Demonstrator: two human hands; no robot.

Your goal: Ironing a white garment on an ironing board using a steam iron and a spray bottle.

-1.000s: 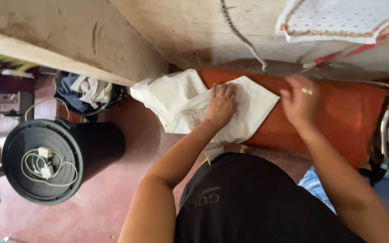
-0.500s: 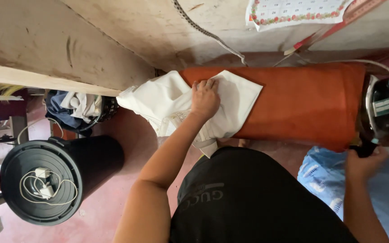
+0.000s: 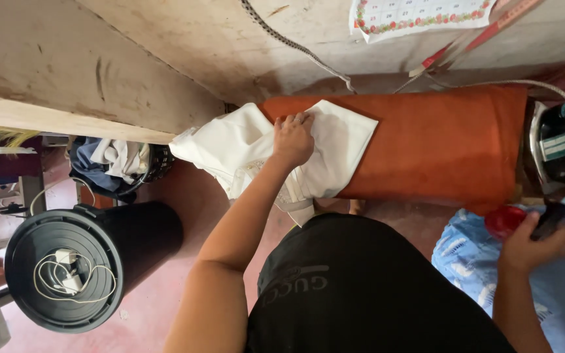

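At lower right, the right hand grips a dark handle beside a red cap. Mid-frame, the left hand presses flat on the white cloth covering the orange worktop. Its loose end overhangs and could slide off. The iron, far right, could scorch.

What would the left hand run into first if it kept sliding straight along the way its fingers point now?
The left hand lies flat on the white cloth, fingers toward the wall. It would probably cross the cloth's far edge onto a sliver of the orange ironing pad, then the wall.
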